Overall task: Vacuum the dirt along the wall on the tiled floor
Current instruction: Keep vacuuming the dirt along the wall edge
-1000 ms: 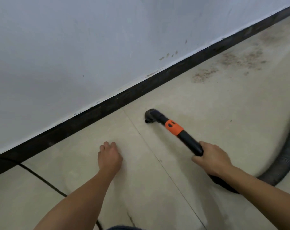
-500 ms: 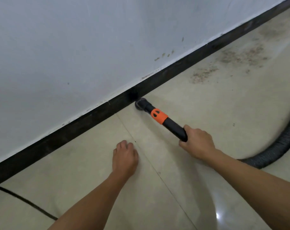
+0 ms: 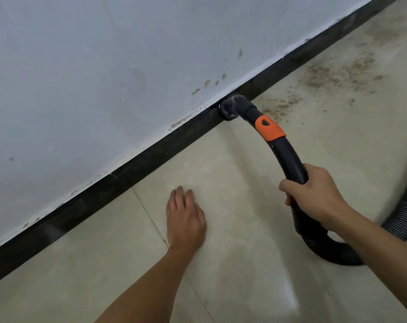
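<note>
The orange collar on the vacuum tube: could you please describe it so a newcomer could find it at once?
Follow the dark skirting board along the foot of the white wall to where the vacuum nozzle touches it. Just behind the nozzle, on the tube the right hand grips, sits the orange collar. It is the only bright part; the rest is black.

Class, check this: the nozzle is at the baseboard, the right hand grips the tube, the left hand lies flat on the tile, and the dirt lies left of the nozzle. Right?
One slip: the head view shows the dirt right of the nozzle, not left. The rest holds: nozzle at the baseboard, right hand gripping the tube, left hand flat on the tile.
</note>
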A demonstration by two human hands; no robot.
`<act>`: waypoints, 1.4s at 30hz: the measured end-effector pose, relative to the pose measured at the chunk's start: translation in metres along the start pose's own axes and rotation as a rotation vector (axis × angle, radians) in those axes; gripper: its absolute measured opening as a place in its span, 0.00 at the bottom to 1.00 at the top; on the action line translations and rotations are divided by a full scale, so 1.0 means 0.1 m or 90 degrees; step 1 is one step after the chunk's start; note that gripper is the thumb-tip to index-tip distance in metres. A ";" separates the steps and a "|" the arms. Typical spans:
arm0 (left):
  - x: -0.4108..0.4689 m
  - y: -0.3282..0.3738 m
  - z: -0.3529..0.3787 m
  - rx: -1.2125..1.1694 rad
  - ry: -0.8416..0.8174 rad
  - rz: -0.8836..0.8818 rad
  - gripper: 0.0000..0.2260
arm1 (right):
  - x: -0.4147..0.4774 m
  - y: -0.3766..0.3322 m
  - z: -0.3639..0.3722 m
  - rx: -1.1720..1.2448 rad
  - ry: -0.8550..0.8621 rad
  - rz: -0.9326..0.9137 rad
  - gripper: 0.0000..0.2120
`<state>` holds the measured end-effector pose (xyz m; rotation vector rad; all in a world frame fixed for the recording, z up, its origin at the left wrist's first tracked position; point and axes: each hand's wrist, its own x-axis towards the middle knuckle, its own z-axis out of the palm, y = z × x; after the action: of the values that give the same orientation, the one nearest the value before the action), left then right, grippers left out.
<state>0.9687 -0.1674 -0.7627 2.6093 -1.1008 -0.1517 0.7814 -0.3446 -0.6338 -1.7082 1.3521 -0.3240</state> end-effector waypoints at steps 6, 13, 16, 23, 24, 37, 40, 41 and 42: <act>-0.01 0.00 0.02 0.020 -0.014 -0.012 0.24 | -0.42 -0.08 0.28 -0.078 -0.067 -0.057 0.12; 0.02 0.00 0.02 0.003 -0.007 0.000 0.22 | -0.12 -0.11 0.01 -0.127 0.003 -0.054 0.08; 0.02 0.00 0.00 0.009 -0.002 -0.005 0.22 | -0.32 -0.14 0.13 -0.220 -0.074 -0.115 0.10; 0.02 0.00 0.00 0.006 0.008 -0.006 0.23 | 0.07 0.00 -0.09 -0.170 0.054 -0.030 0.10; 0.02 0.01 0.00 0.011 0.006 -0.006 0.23 | 0.19 0.03 -0.19 -0.148 0.080 -0.004 0.09; 0.26 0.25 -0.12 0.084 -0.098 0.020 0.21 | -0.23 0.35 -0.34 -0.183 -0.032 0.019 0.12; 0.58 0.57 -0.04 0.031 -0.044 0.062 0.17 | -0.55 0.73 -0.62 -0.218 0.006 0.088 0.11; 0.69 0.68 0.02 0.008 -0.034 0.061 0.17 | -0.58 0.83 -0.73 -0.209 0.031 0.108 0.11; 0.77 0.78 0.09 -0.008 -0.033 0.052 0.16 | -0.60 0.91 -0.84 -0.201 0.050 0.121 0.10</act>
<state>0.9676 -0.2761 -0.7447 2.5576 -1.2180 -0.2097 0.6445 -0.3321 -0.6386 -1.8160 1.6809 -0.0715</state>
